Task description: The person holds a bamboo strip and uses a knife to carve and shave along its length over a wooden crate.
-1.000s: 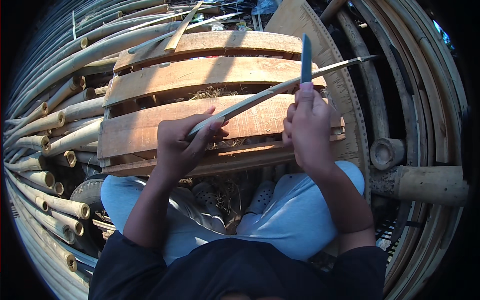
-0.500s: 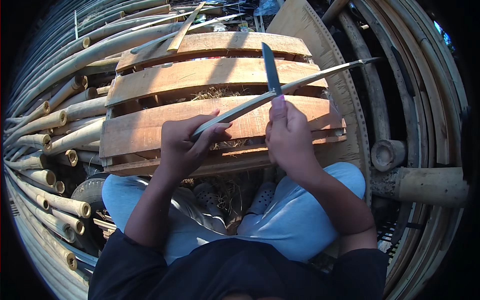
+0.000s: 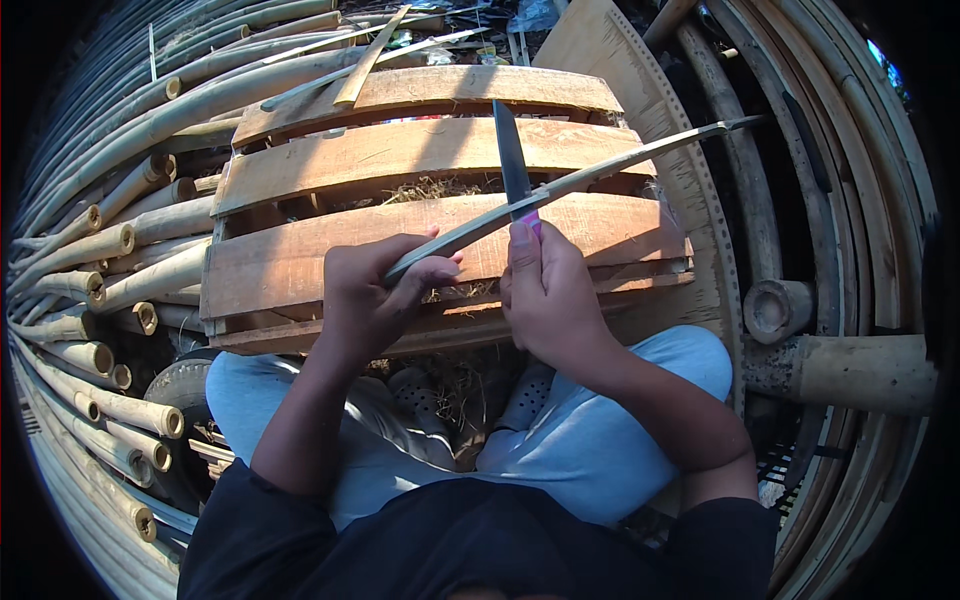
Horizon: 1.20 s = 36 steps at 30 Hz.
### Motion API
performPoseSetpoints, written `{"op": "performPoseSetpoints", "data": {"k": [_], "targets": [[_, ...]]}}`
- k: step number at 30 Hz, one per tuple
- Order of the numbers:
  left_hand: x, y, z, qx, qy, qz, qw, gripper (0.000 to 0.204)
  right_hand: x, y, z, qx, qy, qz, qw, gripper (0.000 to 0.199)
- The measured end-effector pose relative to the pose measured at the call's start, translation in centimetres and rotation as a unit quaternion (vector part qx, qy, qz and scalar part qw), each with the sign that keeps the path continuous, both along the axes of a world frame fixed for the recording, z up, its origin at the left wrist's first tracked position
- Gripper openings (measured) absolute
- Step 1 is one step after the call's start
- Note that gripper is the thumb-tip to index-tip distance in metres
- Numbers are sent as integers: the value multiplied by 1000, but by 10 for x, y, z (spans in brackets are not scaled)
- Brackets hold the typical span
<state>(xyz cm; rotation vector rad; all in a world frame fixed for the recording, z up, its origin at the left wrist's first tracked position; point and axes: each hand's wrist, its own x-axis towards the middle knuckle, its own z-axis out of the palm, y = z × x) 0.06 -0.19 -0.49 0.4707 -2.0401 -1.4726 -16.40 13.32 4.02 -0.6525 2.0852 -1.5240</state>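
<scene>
A long split bamboo strip (image 3: pixel 600 177) slants up to the right across the wooden slatted table (image 3: pixel 300 255) before me. Its near end is gripped between the thumb and fingers of my left hand (image 3: pixel 372 285); the far end reaches past the table's right side. My right hand (image 3: pixel 556 290) is closed round the pinkish handle of a knife, thumb lying along the handle. The dark knife blade (image 3: pixel 512 155) points up and away, crossing the strip near its middle and touching it.
Cut bamboo poles (image 3: pixel 150 270) are stacked along the left, and long split lengths (image 3: pixel 860 170) line the right. Loose strips (image 3: pixel 372 55) rest on the table's far edge. Dry shavings (image 3: pixel 435 188) lie between the slats. A thick bamboo piece (image 3: pixel 860 372) sits at the right.
My right hand and the knife have slid left along the bamboo strip, toward my left hand. The strip and my left hand stay nearly where they were.
</scene>
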Motion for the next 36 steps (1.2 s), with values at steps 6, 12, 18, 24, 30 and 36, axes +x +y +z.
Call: {"op": "performPoseSetpoints", "data": {"k": [6, 12, 18, 24, 30, 36], "targets": [[3, -3, -8, -10, 39, -3, 999, 22, -4, 0, 12, -39, 28, 1, 999, 42], [7, -5, -2, 47, 72, -9, 996, 22, -10, 0, 38, -88, -109, -26, 990, 35], [8, -8, -5, 30, 52, -7, 998, 21, 0, -2, 28, -24, -104, 62, 992, 38], [3, -5, -6, 55, 84, -22, 995, 27, 19, 1, 7, 10, -25, 89, 996, 43], [-4, -2, -2, 31, 55, -39, 997, 36, 26, 6, -26, -7, 161, 158, 974, 41], [3, -4, -7, 29, 64, -33, 997, 27, 33, -1, -6, 9, 54, 112, 992, 41]]}}
